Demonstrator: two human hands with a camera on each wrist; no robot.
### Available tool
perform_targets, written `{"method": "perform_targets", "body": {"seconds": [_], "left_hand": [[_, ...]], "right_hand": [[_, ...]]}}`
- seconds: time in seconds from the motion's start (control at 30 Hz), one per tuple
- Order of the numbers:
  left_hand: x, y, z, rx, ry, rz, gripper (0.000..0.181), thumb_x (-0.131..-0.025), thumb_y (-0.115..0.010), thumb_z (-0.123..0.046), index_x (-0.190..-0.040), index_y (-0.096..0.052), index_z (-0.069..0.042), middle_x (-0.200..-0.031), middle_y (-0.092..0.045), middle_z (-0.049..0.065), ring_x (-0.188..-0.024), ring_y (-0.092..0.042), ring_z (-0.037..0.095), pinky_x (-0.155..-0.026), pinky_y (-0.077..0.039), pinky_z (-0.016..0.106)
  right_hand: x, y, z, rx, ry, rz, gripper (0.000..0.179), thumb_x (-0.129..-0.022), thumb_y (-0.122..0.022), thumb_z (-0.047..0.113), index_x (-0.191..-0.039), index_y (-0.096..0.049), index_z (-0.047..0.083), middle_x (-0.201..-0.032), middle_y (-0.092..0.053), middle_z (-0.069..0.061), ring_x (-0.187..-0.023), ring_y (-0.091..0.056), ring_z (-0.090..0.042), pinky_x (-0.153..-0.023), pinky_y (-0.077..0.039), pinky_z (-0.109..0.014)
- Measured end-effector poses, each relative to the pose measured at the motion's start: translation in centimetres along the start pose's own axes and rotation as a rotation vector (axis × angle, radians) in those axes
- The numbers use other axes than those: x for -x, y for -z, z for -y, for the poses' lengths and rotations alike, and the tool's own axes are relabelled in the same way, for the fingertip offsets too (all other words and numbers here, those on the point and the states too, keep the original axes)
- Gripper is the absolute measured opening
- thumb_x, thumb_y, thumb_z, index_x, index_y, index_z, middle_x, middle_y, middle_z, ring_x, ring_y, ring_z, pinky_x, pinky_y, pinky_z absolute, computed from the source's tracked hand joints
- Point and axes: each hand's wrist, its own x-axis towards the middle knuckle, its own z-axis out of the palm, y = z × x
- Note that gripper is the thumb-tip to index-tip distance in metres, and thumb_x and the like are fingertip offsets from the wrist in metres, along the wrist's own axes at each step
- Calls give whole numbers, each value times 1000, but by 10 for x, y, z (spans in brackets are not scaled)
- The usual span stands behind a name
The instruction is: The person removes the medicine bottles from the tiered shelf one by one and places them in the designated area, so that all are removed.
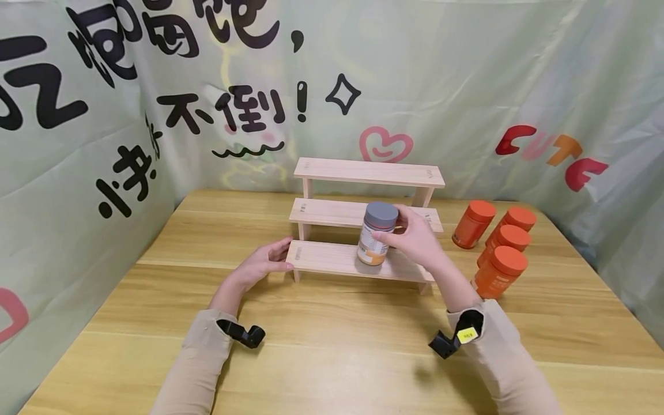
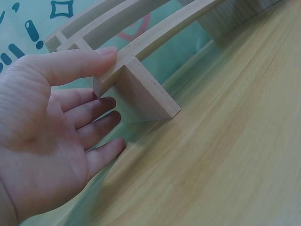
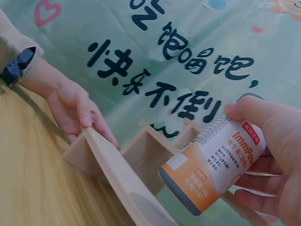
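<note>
A three-step wooden display stand (image 1: pixel 327 253) stands on the table. My right hand (image 1: pixel 415 233) grips a supplement bottle (image 1: pixel 374 239) with a grey lid and a white and orange label, thumb on one side and fingers round the other. The bottle (image 3: pixel 211 165) is over the lowest step; whether its base touches the board cannot be told. At the stand's left end, my left hand (image 1: pixel 264 262) holds the lowest step's corner. In the left wrist view the thumb lies on the board's top, the index finger is by its end, and the other fingers of this hand (image 2: pixel 51 122) extend loosely below.
Several orange jars with orange lids, among them a front jar (image 1: pixel 500 271) and a back-left jar (image 1: pixel 473 223), stand to the right of the stand on the wooden table (image 1: pixel 332 357). A printed cloth (image 1: pixel 456 75) hangs behind and along the sides.
</note>
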Motion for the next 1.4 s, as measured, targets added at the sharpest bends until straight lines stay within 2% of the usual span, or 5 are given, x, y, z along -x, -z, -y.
{"method": "perform_targets", "body": {"seconds": [0.7, 0.83, 0.93, 1.07, 1.4], "left_hand": [[0, 0, 1, 4, 14, -13, 82, -84, -66, -9, -145, -14, 6, -149, -19, 24, -135, -21, 38, -110, -18, 46], [0, 1, 2, 2, 3, -10, 81, -84, -65, -8, -145, -13, 7, -148, -19, 25, -135, -21, 39, -110, -18, 47], [-1, 1, 2, 1, -5, -7, 80, -85, -64, -7, -144, -13, 8, -148, -20, 27, -134, -21, 40, -110, -18, 48], [-1, 2, 1, 1, -5, -5, 79, -85, -63, -7, -144, -13, 8, -147, -20, 28, -134, -21, 40, -110, -18, 48], [-1, 1, 0, -3, 6, -8, 81, -85, -65, -8, -145, -14, 7, -148, -19, 25, -135, -21, 39, -110, -18, 47]], "right_hand": [[21, 60, -11, 102, -94, -110, 63, -85, -66, 33, -134, -41, 3, -118, -57, -18, -102, -53, -28, -79, -46, -30], [26, 71, -13, 133, -99, -148, 62, -86, -65, 33, -134, -41, 2, -117, -56, -18, -101, -52, -23, -76, -45, -26], [29, 80, -15, 158, -104, -172, 62, -86, -65, 32, -134, -41, 0, -118, -56, -19, -97, -52, -15, -73, -44, -19], [33, 92, -18, 179, -127, -195, 63, -86, -65, 32, -134, -40, -1, -120, -54, -21, -95, -52, -11, -71, -42, -11], [41, 112, -19, 198, -134, -252, 63, -87, -64, 31, -133, -39, -3, -118, -52, -21, -87, -48, -2, -67, -41, -7]]}}
